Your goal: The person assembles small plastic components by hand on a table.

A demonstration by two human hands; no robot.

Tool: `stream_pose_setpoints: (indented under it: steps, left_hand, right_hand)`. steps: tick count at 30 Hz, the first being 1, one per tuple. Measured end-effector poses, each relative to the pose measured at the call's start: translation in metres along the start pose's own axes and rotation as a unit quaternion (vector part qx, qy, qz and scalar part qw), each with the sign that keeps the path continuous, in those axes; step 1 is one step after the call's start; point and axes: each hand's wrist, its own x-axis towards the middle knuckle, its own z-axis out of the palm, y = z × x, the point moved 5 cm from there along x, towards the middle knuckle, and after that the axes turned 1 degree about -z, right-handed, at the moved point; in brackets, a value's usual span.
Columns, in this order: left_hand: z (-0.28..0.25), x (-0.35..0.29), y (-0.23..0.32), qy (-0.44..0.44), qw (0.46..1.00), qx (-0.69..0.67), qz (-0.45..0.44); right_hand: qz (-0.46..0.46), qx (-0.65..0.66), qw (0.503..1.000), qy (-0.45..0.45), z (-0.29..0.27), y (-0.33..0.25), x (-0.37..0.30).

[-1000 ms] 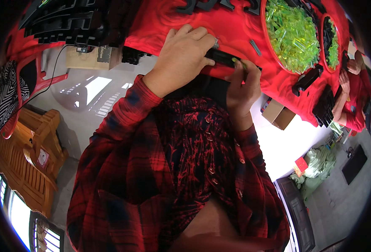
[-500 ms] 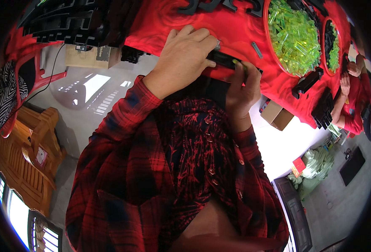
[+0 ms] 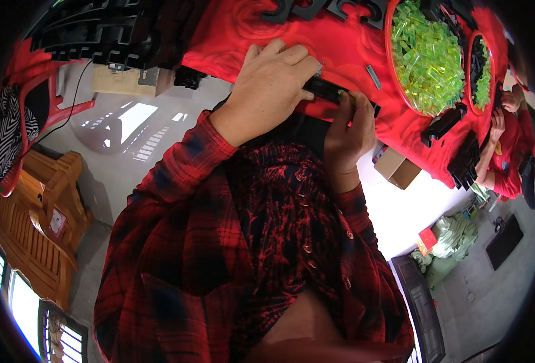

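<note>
My left hand point(image 3: 273, 94) is closed round a long black plastic part point(image 3: 329, 91) at the near edge of the red-covered table. My right hand point(image 3: 351, 130) comes from the right, its thumb and forefinger pinched together against the same part. Between those fingertips a small yellow-green piece point(image 3: 340, 92) shows only partly, right at the black part; whether it sits in the part I cannot tell. Farther right stands a red-rimmed tray heaped with translucent yellow-green pieces point(image 3: 428, 66). A small grey strip point(image 3: 373, 77) lies on the cloth between my hands and the tray.
Black plastic frames point(image 3: 110, 33) are piled at the far left, and several black hooked parts point(image 3: 325, 9) lie at the far edge. A smaller tray point(image 3: 480, 72) holds black and green pieces. Black blocks point(image 3: 443, 124) lie at the right. A co-worker's hands point(image 3: 498, 124) are beyond.
The view has shifted slightly. My right fingertips now cover more of the yellow-green piece. My left hand keeps its hold on the black part.
</note>
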Motion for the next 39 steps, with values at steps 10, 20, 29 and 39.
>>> stream_pose_setpoints:
  steps: [10,20,29,39]
  left_hand:
    - [0.001,0.0,0.0,0.012,1.0,0.013,0.018]
    - [-0.012,-0.018,0.004,0.033,0.999,0.033,0.023]
    - [-0.018,-0.059,0.013,0.042,0.993,0.078,-0.075]
    - [0.027,-0.08,0.006,-0.152,0.901,-0.318,-0.253]
  right_hand:
    - [0.065,0.088,0.994,0.008,-0.003,0.006,-0.002]
    - [0.108,0.228,0.966,0.058,-0.032,0.017,-0.006]
    - [0.111,0.423,0.899,-0.031,-0.019,0.004,-0.011]
    - [0.105,0.401,0.907,-0.078,-0.016,0.001,-0.003]
